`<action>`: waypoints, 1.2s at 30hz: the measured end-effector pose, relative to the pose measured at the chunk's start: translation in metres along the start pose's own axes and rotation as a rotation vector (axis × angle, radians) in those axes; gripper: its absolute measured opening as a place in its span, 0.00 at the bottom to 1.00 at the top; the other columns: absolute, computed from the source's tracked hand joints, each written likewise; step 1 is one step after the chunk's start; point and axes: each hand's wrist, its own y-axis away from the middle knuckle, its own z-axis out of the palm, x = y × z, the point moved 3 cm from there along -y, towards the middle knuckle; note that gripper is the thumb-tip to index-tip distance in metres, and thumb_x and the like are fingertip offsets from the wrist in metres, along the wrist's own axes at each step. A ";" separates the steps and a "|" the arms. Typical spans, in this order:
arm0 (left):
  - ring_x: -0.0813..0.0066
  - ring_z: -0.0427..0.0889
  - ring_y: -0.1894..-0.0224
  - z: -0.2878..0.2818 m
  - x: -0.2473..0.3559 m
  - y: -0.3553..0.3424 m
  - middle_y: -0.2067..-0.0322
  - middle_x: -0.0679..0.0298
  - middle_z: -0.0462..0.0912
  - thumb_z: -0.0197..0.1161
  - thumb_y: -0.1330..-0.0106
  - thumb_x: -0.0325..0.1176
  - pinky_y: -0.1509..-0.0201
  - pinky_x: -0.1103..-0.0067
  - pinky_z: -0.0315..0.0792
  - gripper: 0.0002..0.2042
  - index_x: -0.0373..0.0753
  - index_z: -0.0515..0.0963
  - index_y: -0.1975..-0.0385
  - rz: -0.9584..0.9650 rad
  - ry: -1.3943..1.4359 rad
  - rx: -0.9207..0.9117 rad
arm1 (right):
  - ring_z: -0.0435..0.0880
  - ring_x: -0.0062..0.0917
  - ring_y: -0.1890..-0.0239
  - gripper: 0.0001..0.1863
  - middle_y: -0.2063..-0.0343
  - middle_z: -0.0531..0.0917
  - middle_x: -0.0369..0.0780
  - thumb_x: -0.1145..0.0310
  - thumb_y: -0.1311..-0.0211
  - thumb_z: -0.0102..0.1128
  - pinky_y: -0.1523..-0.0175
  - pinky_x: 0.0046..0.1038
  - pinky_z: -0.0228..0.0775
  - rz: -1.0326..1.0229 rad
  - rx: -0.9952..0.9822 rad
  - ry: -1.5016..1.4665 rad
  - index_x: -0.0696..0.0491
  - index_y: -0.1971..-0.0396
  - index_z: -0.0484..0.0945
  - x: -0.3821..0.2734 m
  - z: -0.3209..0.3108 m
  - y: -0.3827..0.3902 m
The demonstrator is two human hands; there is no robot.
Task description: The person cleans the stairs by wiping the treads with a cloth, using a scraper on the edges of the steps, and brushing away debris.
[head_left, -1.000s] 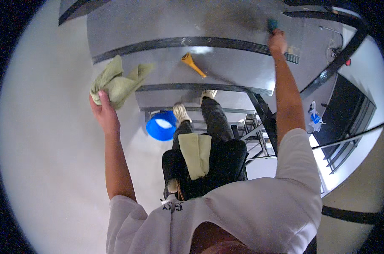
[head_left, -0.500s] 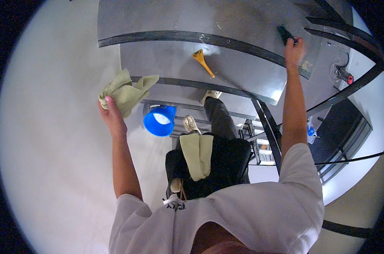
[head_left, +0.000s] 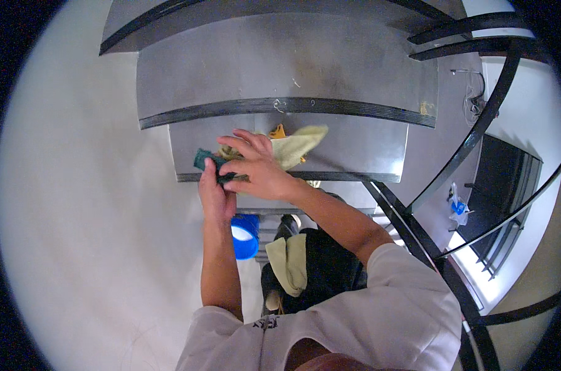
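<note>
Both my hands meet in front of me above the grey stair treads. My left hand (head_left: 215, 195) is closed on a dark green scouring pad (head_left: 206, 159), thumb pressed against it. Over it reaches my right hand (head_left: 259, 170), its fingers bent around a pale yellow-green cloth (head_left: 293, 149). Part of the cloth lies hidden under those fingers; its loose end sticks out to the right. Behind the cloth, a yellow hand tool (head_left: 278, 132) on the tread shows only in part.
A blue bucket (head_left: 246, 238) stands lower down the stairs beside the white wall (head_left: 89, 185). Black curved railing (head_left: 478, 142) runs along the right. Another folded cloth (head_left: 288, 264) hangs at my waist. Whitish scraps (head_left: 296, 83) lie on a tread.
My right hand has come from the far right tread to my left hand. The green pad is now in my left hand, and the cloth has passed under my right fingers. My view has shifted.
</note>
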 end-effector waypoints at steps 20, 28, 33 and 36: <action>0.68 0.55 0.41 -0.107 0.023 0.037 0.43 0.66 0.57 0.42 0.40 0.55 0.42 0.67 0.50 0.26 0.41 0.62 0.51 0.308 -0.146 0.174 | 0.58 0.30 0.42 0.20 0.47 0.65 0.34 0.73 0.58 0.54 0.43 0.33 0.54 -0.003 0.133 0.683 0.43 0.59 0.73 0.166 0.070 -0.076; 0.72 0.70 0.55 -0.137 -0.015 -0.013 0.56 0.64 0.71 0.44 0.39 0.53 0.57 0.78 0.65 0.23 0.41 0.64 0.54 0.166 -0.040 0.172 | 0.72 0.38 0.60 0.17 0.64 0.75 0.42 0.69 0.54 0.53 0.54 0.37 0.64 1.082 0.666 1.386 0.49 0.59 0.72 0.303 -0.254 0.201; 0.68 0.74 0.63 -0.149 0.018 -0.027 0.62 0.62 0.72 0.46 0.40 0.51 0.67 0.74 0.71 0.20 0.44 0.62 0.56 0.272 0.028 0.389 | 0.71 0.40 0.61 0.22 0.66 0.74 0.43 0.73 0.61 0.55 0.54 0.37 0.63 0.547 0.801 1.077 0.50 0.59 0.72 0.184 -0.227 0.099; 0.67 0.74 0.65 -0.154 0.055 -0.071 0.60 0.61 0.68 0.41 0.36 0.47 0.68 0.71 0.71 0.18 0.47 0.55 0.51 0.356 0.092 0.517 | 0.68 0.40 0.58 0.23 0.65 0.72 0.45 0.74 0.64 0.56 0.54 0.39 0.59 -0.011 0.652 1.043 0.49 0.60 0.72 0.131 -0.130 0.014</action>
